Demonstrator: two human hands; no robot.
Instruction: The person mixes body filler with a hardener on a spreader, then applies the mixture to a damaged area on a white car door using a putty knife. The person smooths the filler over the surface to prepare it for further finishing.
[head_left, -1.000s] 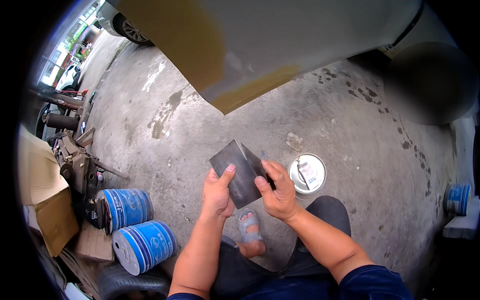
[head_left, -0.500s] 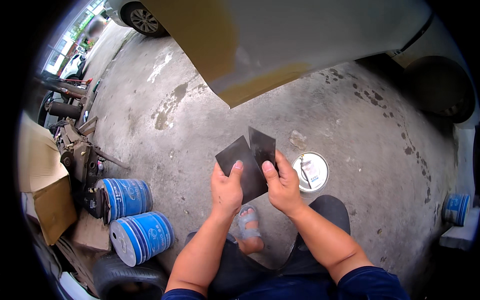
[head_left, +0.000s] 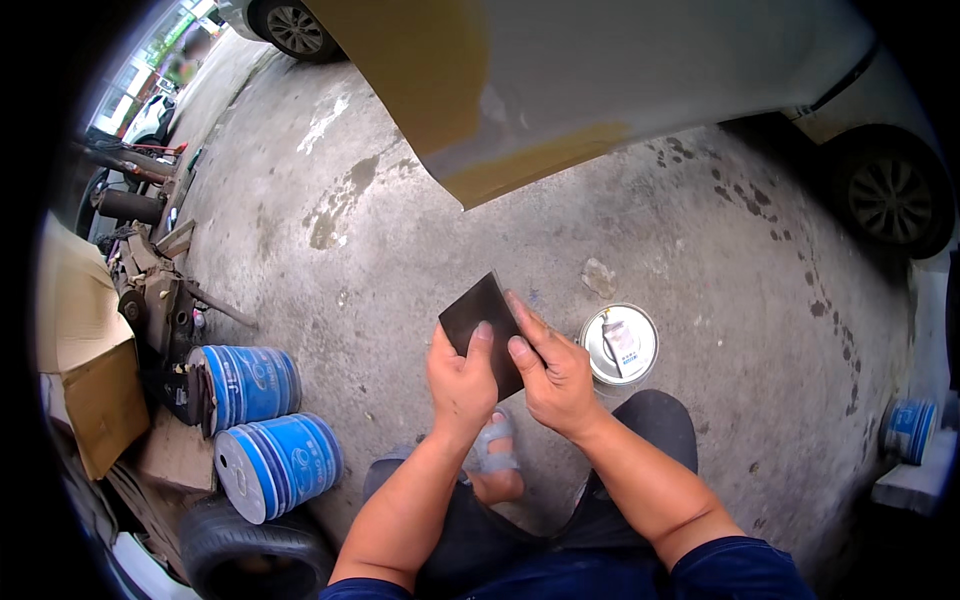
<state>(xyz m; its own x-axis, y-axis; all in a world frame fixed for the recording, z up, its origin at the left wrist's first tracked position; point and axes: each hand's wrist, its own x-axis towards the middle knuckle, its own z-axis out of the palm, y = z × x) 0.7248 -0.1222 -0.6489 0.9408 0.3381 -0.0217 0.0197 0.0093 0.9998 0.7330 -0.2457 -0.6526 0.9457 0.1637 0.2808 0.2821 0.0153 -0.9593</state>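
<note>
A dark, flat rectangular sheet that looks like sandpaper (head_left: 483, 318) is held up in front of me, above the concrete floor. My left hand (head_left: 461, 378) grips its left side, thumb lying on the near face and fingers hidden behind. At its right edge my right hand (head_left: 556, 372) is closed on it, thumb bent and fingers pressed along the side. Whether the sheet is folded or two pieces lie together, I cannot tell. Beyond my hands hangs a car door panel (head_left: 560, 90), grey with yellow-brown patches along its left and lower edges.
A round white lid (head_left: 640, 362) bearing a small tube or packet lies right of my hands. To the left are two blue drums (head_left: 290, 465), a cardboard box (head_left: 95, 350), a tyre (head_left: 215, 560) and scrap parts. Another blue can (head_left: 908, 430) stands far right. My sandalled foot (head_left: 495, 450) is below.
Two dark flaps stood apart between my hands; now a single sheet outline shows. My right hand has shifted, its fingers now straighter along the edge. The view has tilted slightly.
</note>
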